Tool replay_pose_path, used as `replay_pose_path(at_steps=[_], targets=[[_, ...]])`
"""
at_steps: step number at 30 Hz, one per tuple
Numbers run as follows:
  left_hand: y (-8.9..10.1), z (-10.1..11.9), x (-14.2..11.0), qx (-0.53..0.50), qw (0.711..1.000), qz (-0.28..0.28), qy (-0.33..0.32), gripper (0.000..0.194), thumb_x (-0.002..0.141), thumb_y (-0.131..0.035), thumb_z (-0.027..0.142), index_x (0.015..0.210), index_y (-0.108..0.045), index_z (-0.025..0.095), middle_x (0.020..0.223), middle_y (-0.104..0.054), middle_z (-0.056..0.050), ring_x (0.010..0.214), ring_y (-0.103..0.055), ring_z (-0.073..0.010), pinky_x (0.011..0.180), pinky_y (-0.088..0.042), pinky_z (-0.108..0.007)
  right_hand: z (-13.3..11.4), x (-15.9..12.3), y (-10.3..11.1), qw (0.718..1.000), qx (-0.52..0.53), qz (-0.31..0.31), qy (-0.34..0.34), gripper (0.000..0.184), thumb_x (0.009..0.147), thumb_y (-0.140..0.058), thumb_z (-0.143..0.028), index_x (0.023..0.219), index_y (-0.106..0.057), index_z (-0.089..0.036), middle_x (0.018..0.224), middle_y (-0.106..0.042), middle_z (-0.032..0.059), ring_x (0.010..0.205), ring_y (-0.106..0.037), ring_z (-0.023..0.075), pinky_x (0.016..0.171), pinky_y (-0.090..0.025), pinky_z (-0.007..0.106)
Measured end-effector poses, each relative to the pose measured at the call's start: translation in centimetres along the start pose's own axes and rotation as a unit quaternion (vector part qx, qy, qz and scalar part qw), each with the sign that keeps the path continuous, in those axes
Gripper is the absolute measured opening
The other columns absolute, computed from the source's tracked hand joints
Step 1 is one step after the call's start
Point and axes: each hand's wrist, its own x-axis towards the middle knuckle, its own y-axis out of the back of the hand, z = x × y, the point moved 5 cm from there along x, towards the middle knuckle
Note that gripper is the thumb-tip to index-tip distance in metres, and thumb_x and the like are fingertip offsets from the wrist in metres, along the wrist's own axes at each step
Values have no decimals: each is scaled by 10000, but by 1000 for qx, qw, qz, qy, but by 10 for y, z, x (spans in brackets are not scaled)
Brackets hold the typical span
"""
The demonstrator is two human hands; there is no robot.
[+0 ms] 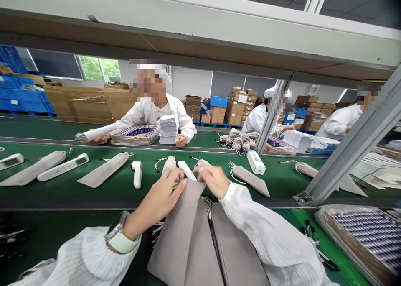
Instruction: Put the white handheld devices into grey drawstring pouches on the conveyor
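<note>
Head view, one entry: your left hand (164,190) pinched the grey pouch (184,219) mouth; your right hand (213,179) gripped the white device (187,170). Best kept the mouth wide, device aligned.

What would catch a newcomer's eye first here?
Both hands, left hand and right hand, meet at the mouth of a grey pouch in the centre foreground, working a white device into it. Behind, more pouches and white thermometers lie along the green belt.
</note>
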Motion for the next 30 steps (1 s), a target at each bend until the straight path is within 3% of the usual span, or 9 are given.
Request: replay_pose_path(at_steps=[3, 5, 8, 11, 13, 18, 21, 26, 30], targets=[[-5, 10, -18, -90, 977, -171, 89, 363, 802, -332, 488, 741, -486, 165, 519, -295, 59, 435, -280, -84, 413, -224, -197, 14, 4, 53, 968, -100, 228, 24, 354, 760, -402, -474, 687, -545, -159, 495, -479, -14, 472, -431, 86, 526, -347, 219], [-6, 24, -30, -194, 947, -237, 94, 386, 811, -320, 489, 697, -488, 160, 477, -208, 74, 405, -181, -66, 383, -155, -190, 27, 8, 71, 964, -82, 254, -3, 367, 752, -396, -480, 619, -515, -159, 468, -462, -15, 432, -394, 75, 490, -336, 213], [4, 35, -33, -303, 940, -141, 67, 346, 832, -321, 453, 779, -511, 169, 483, -176, 76, 414, -151, -62, 383, -147, -180, 33, 11, 40, 991, 107, 38, -72, 401, 738, -374, -522, 823, -522, -160, 526, -514, -22, 361, -323, 51, 384, -289, 184], [13, 37, -31, -301, 953, -35, 15, 300, 847, -324, 409, 849, -521, 183, 499, -247, 65, 438, -243, -66, 411, -222, -171, -5, -11, -31, 922, 278, -267, -22, 603, 516, -668, -426, 1031, -447, -206, 772, -573, -11, 512, -481, 66, 474, -388, 190], [12, 41, -30, -252, 966, -44, -23, 292, 854, -317, 382, 830, -533, 187, 514, -334, 51, 467, -333, -75, 448, -288, -177, -29, -21, -58, 898, 311, -307, 44, 429, 477, -714, -336, 829, -529, -173, 800, -560, 1, 705, -539, 111, 632, -431, 234], [19, 42, -19, -55, 990, 16, -132, 231, 823, -386, 350, 817, -565, 205, 781, -545, -3, 745, -487, -140, 690, -378, -233, -5, 1, 7, 988, 153, 25, -23, 323, 598, -612, -347, 845, -545, -149, 845, -586, 51, 779, -548, 180, 727, -425, 335], [4, 19, -7, 66, 990, -15, -123, 218, 782, -444, 361, 879, -572, 212, 900, -563, -17, 877, -491, -180, 769, -372, -262, 38, 6, 89, 938, -225, 216, -150, 438, 642, -563, -334, 1031, -475, -153, 932, -565, 106, 909, -503, 260, 732, -403, 381], [-37, -23, -4, 216, 964, -143, -50, 148, 748, -499, 259, 845, -573, 175, 833, -562, -43, 760, -546, -195, 631, -406, -267, 112, -7, 119, 770, -504, 101, -377, 402, 661, -549, -220, 1046, -474, -130, 932, -554, 168, 970, -459, 320, 677, -394, 392], [-44, -17, -11, 290, 950, -103, -53, 104, 768, -458, 151, 774, -561, 161, 823, -541, -50, 732, -541, -186, 564, -397, -253, 120, 0, 74, 809, -499, 74, -303, 430, 761, -444, -268, 1177, -377, -182, 1083, -485, 164, 1028, -428, 285, 794, -321, 425]])
